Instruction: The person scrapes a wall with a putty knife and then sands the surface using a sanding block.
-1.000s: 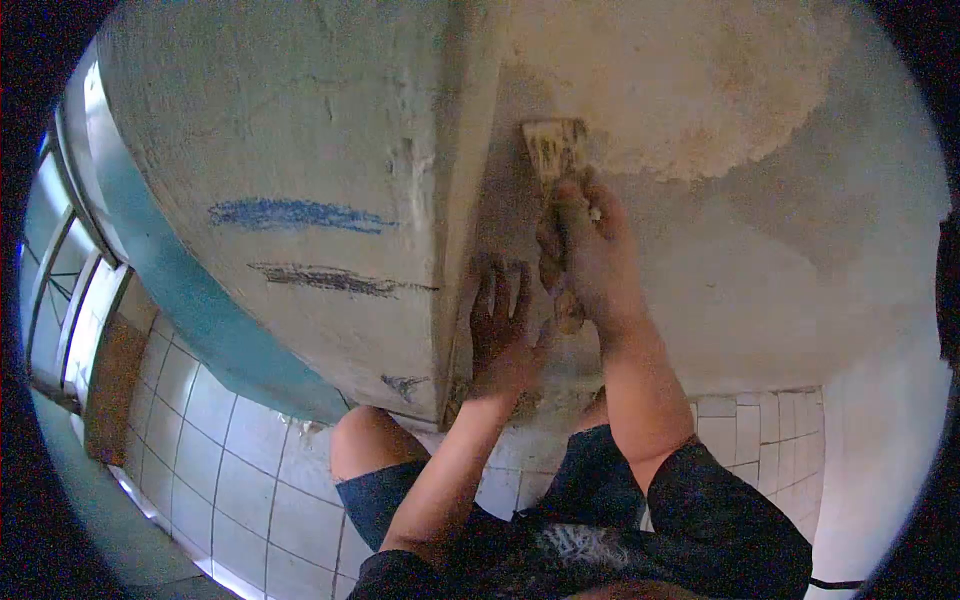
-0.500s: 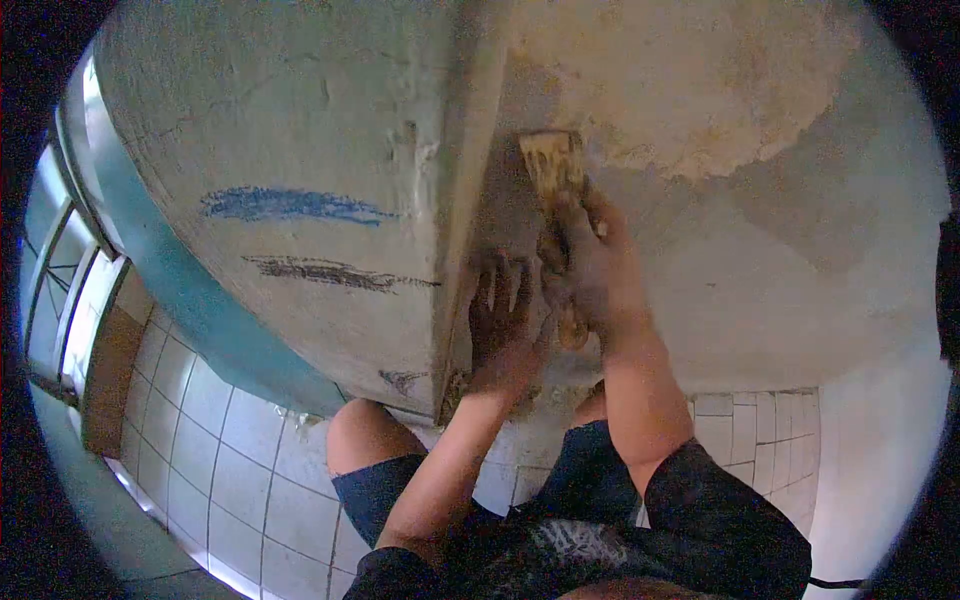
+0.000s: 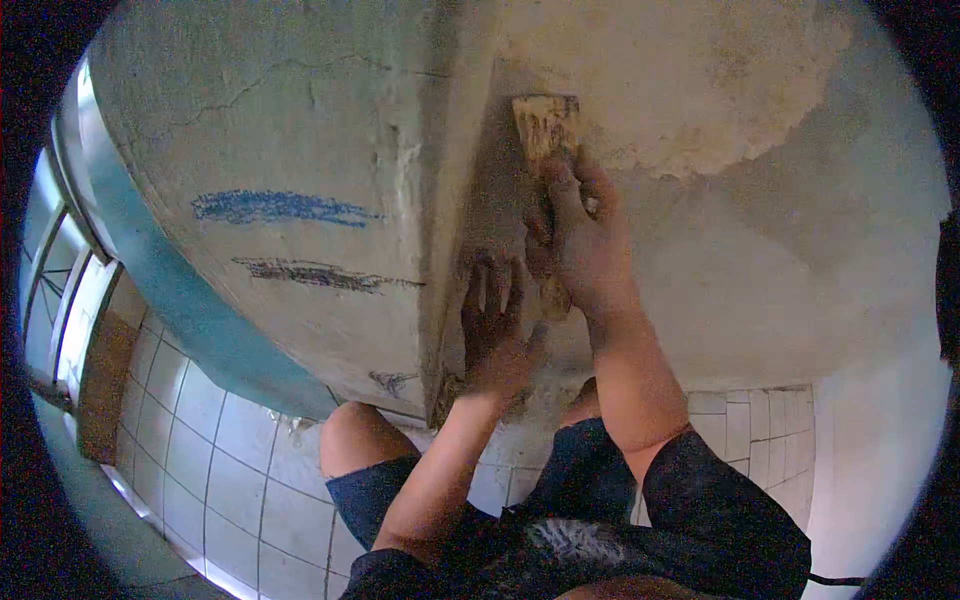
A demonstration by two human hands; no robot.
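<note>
My right hand (image 3: pixel 585 230) is wrapped round a putty knife (image 3: pixel 545 120) whose wide, yellowish, smeared blade points up against the wall. The end of its handle sticks out below my fist. Lower and to the left, my left hand (image 3: pixel 497 325) rests with fingers apart on the wall, close to the corner, and holds nothing. Behind the blade the wall has a rough, pale bare patch (image 3: pixel 690 90) with a ragged lower edge. A darker grey area lies around and below it.
At the left a projecting wall face (image 3: pixel 300 120) carries a blue scribble (image 3: pixel 285 208) and a dark scribble (image 3: pixel 315 274). Its corner edge (image 3: pixel 445 200) runs beside my hands. White floor tiles (image 3: pixel 235 430) lie below, with my bent knee (image 3: pixel 365 440) near the wall's foot.
My right hand has moved upward along the wall with the putty knife. My left hand stays nearly in place, still spread on the wall. The view has shifted slightly.
</note>
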